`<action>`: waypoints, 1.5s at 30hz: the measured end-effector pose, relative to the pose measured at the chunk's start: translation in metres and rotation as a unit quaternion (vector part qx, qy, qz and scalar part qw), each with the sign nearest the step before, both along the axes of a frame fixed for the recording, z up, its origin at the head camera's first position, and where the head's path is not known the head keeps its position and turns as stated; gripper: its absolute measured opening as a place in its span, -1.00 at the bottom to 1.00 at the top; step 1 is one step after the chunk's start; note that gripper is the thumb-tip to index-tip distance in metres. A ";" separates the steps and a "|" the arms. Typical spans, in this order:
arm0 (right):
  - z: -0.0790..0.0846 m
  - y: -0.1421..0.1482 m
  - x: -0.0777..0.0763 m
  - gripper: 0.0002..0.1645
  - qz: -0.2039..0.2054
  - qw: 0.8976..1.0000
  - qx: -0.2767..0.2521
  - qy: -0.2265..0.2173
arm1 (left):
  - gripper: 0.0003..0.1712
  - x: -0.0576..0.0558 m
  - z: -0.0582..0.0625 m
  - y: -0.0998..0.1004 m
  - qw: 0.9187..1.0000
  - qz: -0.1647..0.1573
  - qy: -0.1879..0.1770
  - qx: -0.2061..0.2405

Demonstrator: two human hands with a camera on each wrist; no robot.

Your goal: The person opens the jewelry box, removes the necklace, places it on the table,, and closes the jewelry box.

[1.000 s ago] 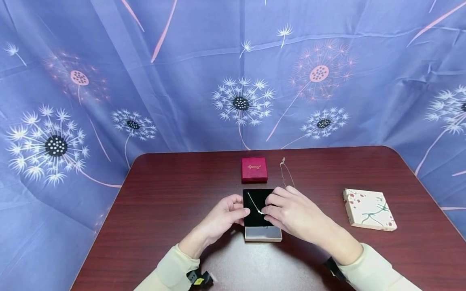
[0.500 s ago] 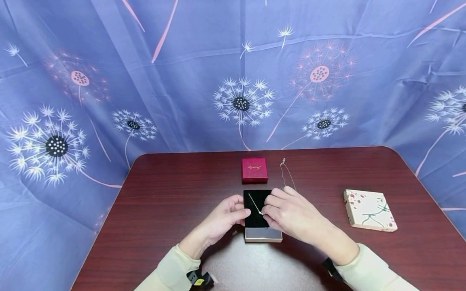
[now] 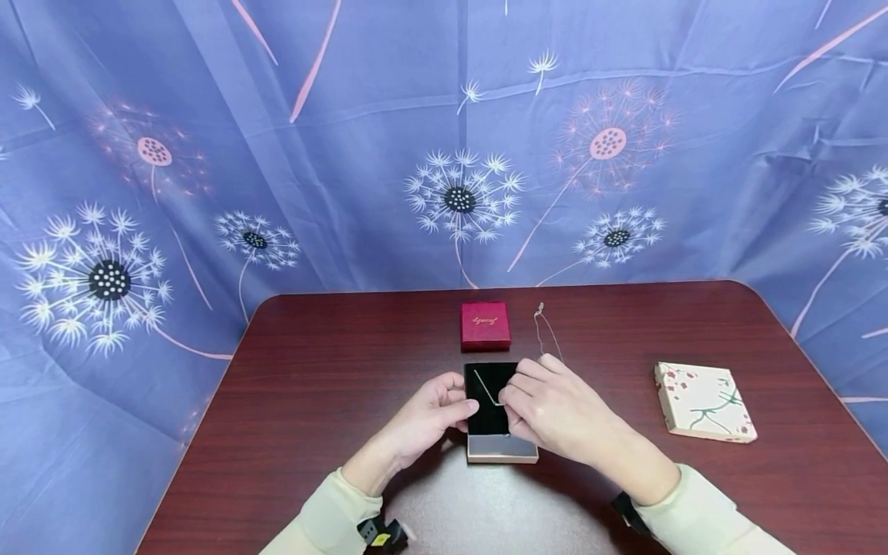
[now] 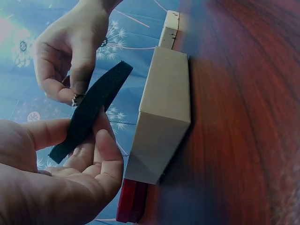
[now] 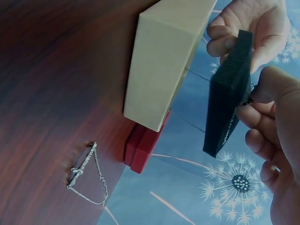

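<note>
A black velvety pad [image 3: 487,422], a jewelry insert, is held above an open box [image 3: 502,449] with pale walls. My left hand [image 3: 426,412] grips the pad's left edge, thumb on the top face and fingers underneath. A thin silver chain necklace [image 5: 228,132] runs across the pad's face, and strands hang behind it in the right wrist view. With thumb and fingers my right hand [image 3: 555,405] pinches the necklace's small sparkling pendant [image 4: 77,99] at the pad's face. In the head view those fingers hide the pendant and the pad's right side.
Behind the open box sits a small dark red jewelry box [image 3: 486,327] with gold lettering. A second silver chain [image 5: 81,166] lies on the table [image 3: 312,370] to its right. Farther right is a cream floral-printed box lid [image 3: 704,401]. A blue dandelion-print cloth [image 3: 361,193] hangs behind.
My right fingers have shifted slightly left and now cover the pendant in the head view. The left hand keeps its grip on the pad almost without moving.
</note>
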State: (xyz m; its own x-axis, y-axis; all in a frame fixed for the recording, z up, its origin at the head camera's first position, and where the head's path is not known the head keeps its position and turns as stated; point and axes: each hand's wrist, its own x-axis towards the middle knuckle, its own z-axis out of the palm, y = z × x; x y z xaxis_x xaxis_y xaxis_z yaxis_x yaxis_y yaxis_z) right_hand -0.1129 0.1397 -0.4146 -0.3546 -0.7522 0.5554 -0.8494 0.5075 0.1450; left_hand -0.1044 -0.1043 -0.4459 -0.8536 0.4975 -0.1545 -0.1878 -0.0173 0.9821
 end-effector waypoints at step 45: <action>0.027 0.005 -0.018 -0.93 0.003 0.987 -0.087 -0.137 | -0.76 0.006 0.003 0.004 0.996 0.022 0.033 -0.080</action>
